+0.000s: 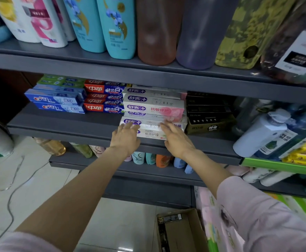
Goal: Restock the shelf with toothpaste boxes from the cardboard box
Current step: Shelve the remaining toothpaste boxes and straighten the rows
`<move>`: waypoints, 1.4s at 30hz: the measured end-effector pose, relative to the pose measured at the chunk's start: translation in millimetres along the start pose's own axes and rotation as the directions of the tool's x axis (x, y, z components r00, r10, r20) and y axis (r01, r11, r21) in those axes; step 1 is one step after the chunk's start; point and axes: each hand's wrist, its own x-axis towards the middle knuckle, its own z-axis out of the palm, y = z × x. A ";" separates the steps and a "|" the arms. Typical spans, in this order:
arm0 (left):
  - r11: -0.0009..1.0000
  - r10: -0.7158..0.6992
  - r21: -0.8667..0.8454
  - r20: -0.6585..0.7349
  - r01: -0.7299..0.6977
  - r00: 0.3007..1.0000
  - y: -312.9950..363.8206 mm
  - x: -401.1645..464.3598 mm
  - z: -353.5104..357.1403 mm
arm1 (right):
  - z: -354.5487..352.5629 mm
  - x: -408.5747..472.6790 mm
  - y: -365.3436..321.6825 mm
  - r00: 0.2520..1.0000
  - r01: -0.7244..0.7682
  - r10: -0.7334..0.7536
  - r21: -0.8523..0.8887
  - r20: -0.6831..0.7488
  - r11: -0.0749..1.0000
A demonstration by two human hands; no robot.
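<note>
Fingers (128,126) of the left hand (126,138) were spread flat and loose, tips resting on the left end of the lowest white toothpaste box (151,132), closed on nothing. The right hand (177,140) lay the same way, fingers apart, over that box's right end, blurred enough that I could not tell how firmly it pressed.

That box sat at the front lip of the middle shelf (61,122), under a stack of white toothpaste boxes (153,104) with purple logos (five or so layers, the upper ones set slightly further back). Its long side ran along the shelf edge, and both hands came at it from the aisle side, palms down.

Room was tight sideways: red toothpaste boxes (104,96) stood just beside the stack on the left, black boxes (209,113) just beside it on the right. Left of the reds were blue Crest boxes (55,101), with bare shelf in front of them. Overhead, the upper shelf's front edge (148,73) hung close above the stack, carrying shampoo bottles (103,24).

Down on the tiled floor, the cardboard box (180,231) stood open below the right forearm, well apart from both hands.
</note>
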 end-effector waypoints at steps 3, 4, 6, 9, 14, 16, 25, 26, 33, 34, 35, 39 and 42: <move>0.996 0.078 -0.047 -0.010 -0.079 0.997 2.2 -16.1 2.0 | -1.5 -18.9 -0.2 0.996 -0.042 0.048 0.082 -0.075 0.996; 0.994 0.084 -0.075 -0.012 -0.084 0.996 2.7 -22.0 3.7 | -0.4 -25.6 -0.2 0.995 -0.059 0.066 0.085 -0.076 0.995; 0.990 0.068 -0.123 -0.004 -0.068 0.998 3.2 -32.7 7.0 | 3.1 -37.8 0.0 0.994 -0.091 0.094 0.063 -0.047 0.994; 0.994 0.048 -0.101 0.049 -0.043 0.998 3.3 -40.0 7.4 | 1.7 -46.0 0.2 0.991 -0.130 0.130 0.018 0.028 0.991; 1.000 0.013 -0.008 0.081 -0.013 0.997 5.2 -22.4 5.2 | -4.7 -36.6 -2.4 0.986 -0.164 0.165 0.004 -0.013 0.986; 0.989 -0.087 -0.108 0.114 0.100 0.990 2.7 -12.1 7.5 | -3.2 -29.2 -0.9 0.983 -0.181 0.180 0.017 0.040 0.983; 0.715 -0.404 -0.596 0.076 0.366 0.912 10.4 13.6 7.7 | 3.1 -11.0 5.4 0.926 -0.360 0.376 0.370 0.029 0.856; 0.675 -0.428 -0.631 0.088 0.383 0.899 10.6 16.5 6.5 | 5.1 -9.6 7.1 0.926 -0.358 0.375 0.415 0.043 0.836; 0.553 -0.527 -0.684 0.154 0.475 0.836 2.7 27.1 8.7 | 12.2 -15.5 20.2 0.920 -0.348 0.384 0.599 0.072 0.721; 0.529 -0.524 -0.711 0.156 0.464 0.837 1.2 27.4 10.9 | 13.2 -15.0 20.7 0.919 -0.347 0.387 0.609 0.071 0.713; 0.502 -0.514 -0.743 0.154 0.442 0.844 0.1 27.3 12.8 | 13.8 -14.5 20.0 0.919 -0.344 0.388 0.613 0.065 0.711; 0.442 -0.419 -0.831 0.140 0.336 0.897 3.9 23.0 17.0 | 12.8 -16.5 15.9 0.909 -0.366 0.415 0.571 0.049 0.735; 0.468 -0.383 -0.825 0.135 0.318 0.914 6.7 21.9 18.2 | 8.5 -19.4 15.9 0.902 -0.387 0.427 0.545 0.058 0.744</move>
